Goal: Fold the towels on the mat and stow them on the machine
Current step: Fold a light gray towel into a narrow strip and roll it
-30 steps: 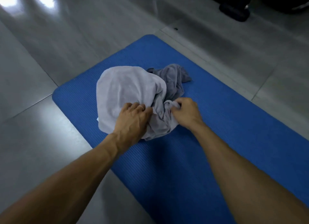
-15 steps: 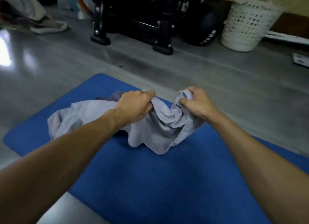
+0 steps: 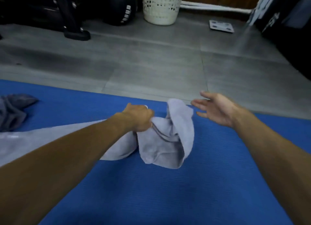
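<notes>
A pale grey towel [image 3: 165,141] lies bunched on the blue mat [image 3: 168,191], trailing left under my forearm. My left hand [image 3: 138,118] grips a fold of it near the mat's far edge. My right hand [image 3: 216,108] hovers just right of the towel, fingers spread and holding nothing. A darker grey towel [image 3: 12,111] lies crumpled at the mat's left end, apart from both hands. The black exercise machine [image 3: 70,18] stands on the floor at the back left.
Grey floor tiles stretch beyond the mat. A white perforated basket [image 3: 161,8] stands at the back, a black ball [image 3: 121,8] left of it. A flat grey scale [image 3: 221,26] lies to the right, near dark equipment [image 3: 286,23].
My right hand has let go of the pale towel and opened. My left hand has dragged the pale towel right, away from the darker towel. The view has swung right.
</notes>
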Action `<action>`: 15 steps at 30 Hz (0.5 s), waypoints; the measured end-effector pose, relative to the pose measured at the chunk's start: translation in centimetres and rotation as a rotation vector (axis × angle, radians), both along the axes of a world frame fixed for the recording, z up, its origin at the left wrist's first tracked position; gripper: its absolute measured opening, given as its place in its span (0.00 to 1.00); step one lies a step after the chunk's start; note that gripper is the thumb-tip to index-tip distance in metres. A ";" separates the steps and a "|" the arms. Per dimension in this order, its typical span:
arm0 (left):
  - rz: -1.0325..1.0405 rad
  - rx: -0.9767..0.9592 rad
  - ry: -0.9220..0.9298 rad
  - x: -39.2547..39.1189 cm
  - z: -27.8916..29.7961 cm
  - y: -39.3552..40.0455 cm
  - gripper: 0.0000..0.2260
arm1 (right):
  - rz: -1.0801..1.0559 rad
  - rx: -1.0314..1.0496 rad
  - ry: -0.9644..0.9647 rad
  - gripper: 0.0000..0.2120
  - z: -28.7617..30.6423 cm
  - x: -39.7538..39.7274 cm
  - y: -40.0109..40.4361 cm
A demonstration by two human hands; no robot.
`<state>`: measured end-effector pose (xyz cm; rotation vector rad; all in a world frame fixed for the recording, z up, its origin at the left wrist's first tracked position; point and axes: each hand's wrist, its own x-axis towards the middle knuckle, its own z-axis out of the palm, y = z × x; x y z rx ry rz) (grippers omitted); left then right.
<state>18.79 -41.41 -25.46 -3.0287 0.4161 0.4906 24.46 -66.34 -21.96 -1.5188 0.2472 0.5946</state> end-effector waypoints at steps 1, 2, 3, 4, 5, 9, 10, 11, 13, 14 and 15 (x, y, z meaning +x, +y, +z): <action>-0.007 0.013 0.096 0.0 -1.7 -0.9 0.12 | -0.040 -0.052 -0.022 0.16 -1.8 0.4 -1.2; -0.017 -0.001 0.147 -0.1 -3.4 -1.6 0.14 | -0.036 -0.232 -0.072 0.18 -3.5 0.7 -2.2; -0.027 -0.029 0.154 -0.1 -5.1 -2.1 0.15 | 0.014 -0.472 -0.114 0.19 -5.5 0.7 -3.2; -0.028 -0.058 0.121 -0.2 -6.6 -2.4 0.16 | 0.124 -0.685 -0.137 0.18 -7.3 0.5 -3.8; -0.010 -0.071 0.088 -0.4 -8.1 -2.7 0.18 | 0.254 -0.828 -0.127 0.18 -9.3 0.0 -4.2; 0.179 -0.009 0.151 -1.5 -11.8 -3.4 0.36 | 0.515 -1.021 -0.162 0.28 -16.5 -3.4 -2.8; 0.213 0.014 0.170 -1.7 -12.3 -3.5 0.36 | 0.476 -1.046 -0.310 0.28 -17.7 -4.2 -2.1; 0.236 0.019 0.163 -1.9 -12.6 -3.6 0.33 | 0.419 -1.019 -0.472 0.24 -18.4 -4.9 -1.3; 0.256 -0.030 0.090 -2.1 -12.8 -3.8 0.24 | 0.334 -0.842 -0.641 0.11 -18.7 -6.1 0.1; 0.260 -0.064 0.048 -2.3 -12.7 -4.2 0.20 | 0.274 -0.712 -0.628 0.06 -18.3 -6.6 0.6; 0.261 -0.097 0.012 -2.5 -12.5 -4.8 0.18 | 0.205 -0.599 -0.577 0.05 -17.7 -6.9 0.8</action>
